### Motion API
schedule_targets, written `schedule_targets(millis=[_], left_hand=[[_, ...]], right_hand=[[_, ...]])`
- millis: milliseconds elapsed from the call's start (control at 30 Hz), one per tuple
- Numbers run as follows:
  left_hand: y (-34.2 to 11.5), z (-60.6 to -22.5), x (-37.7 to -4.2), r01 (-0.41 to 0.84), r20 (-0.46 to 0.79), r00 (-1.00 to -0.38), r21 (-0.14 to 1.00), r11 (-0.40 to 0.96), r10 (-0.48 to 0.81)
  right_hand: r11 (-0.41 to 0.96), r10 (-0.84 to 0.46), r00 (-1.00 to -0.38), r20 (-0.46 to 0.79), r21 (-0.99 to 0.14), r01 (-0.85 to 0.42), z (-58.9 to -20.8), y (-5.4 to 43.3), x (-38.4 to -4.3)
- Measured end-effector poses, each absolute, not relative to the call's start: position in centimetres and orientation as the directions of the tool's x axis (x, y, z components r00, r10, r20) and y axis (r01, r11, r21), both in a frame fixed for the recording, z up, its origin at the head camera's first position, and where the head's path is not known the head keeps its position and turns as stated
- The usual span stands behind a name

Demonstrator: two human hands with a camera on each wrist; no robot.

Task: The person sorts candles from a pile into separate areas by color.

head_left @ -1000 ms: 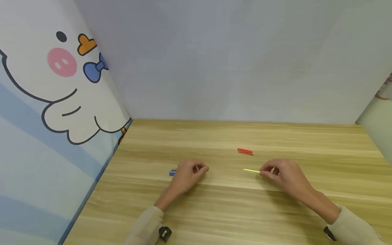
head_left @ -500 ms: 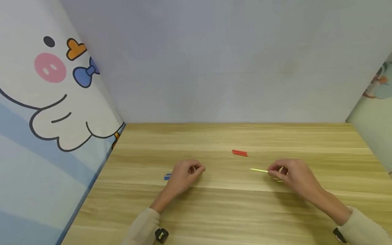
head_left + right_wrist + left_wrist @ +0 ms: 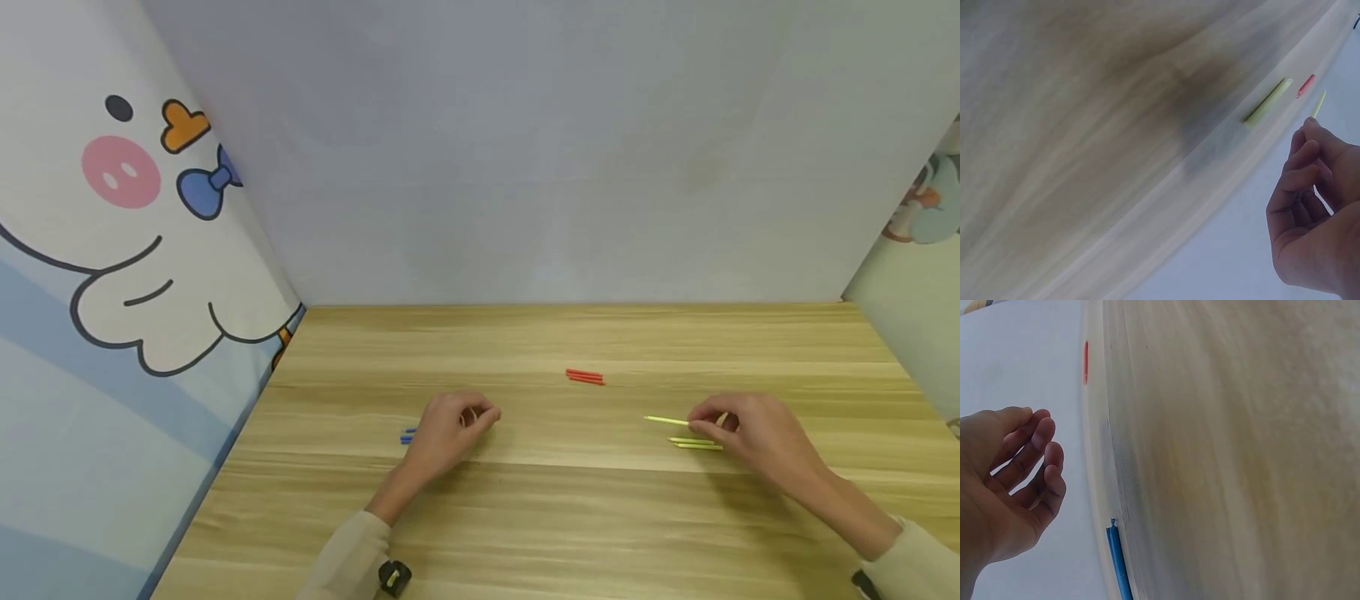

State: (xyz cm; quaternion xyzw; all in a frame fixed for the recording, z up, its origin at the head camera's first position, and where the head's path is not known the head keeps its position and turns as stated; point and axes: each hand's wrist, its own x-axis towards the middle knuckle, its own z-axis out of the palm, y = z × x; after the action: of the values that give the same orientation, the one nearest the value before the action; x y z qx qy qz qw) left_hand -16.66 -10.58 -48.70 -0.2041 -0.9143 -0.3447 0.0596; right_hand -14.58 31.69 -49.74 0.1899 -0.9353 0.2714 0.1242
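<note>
My right hand [image 3: 761,433] pinches one end of a thin yellow stick [image 3: 663,420] between thumb and fingertips, its free end pointing left. Just in front of and below that hand, two more yellow sticks [image 3: 693,442] lie side by side on the table. My left hand [image 3: 453,433] hovers with fingers loosely bent and thumb near the index fingertip, holding nothing, as the left wrist view confirms. It partly hides some blue sticks [image 3: 407,438]. One blue stick [image 3: 1119,562] shows large below the left hand in the left wrist view. A small group of red sticks [image 3: 584,377] lies between the hands, farther back.
The wood-grain table [image 3: 525,533] meets a pale grey wall [image 3: 525,167] along its back edge. At the left stands a panel [image 3: 150,317] printed with a cartoon bird. Another printed panel [image 3: 915,275] borders the right side.
My right hand has moved right with the yellow stick, uncovering two yellow sticks on the table. The left hand keeps its place over the blue sticks; the head view has shifted slightly.
</note>
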Motion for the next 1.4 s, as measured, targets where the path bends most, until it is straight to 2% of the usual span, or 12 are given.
schedule_targets(millis=[900, 1400], left_hand=[[-12.4, -48.6, -16.4, 0.41, 0.265, -0.912, 0.636, 0.654, 0.314], [-13.3, -48.5, -16.3, 0.416, 0.29, -0.909, 0.653, 0.633, 0.298]], right_hand=[[0.783, -0.294, -0.882, 0.369, -0.436, -0.443, -51.3, 35.0, -14.1], [0.764, -0.286, -0.891, 0.353, -0.477, -0.434, -50.9, 35.1, -14.3]])
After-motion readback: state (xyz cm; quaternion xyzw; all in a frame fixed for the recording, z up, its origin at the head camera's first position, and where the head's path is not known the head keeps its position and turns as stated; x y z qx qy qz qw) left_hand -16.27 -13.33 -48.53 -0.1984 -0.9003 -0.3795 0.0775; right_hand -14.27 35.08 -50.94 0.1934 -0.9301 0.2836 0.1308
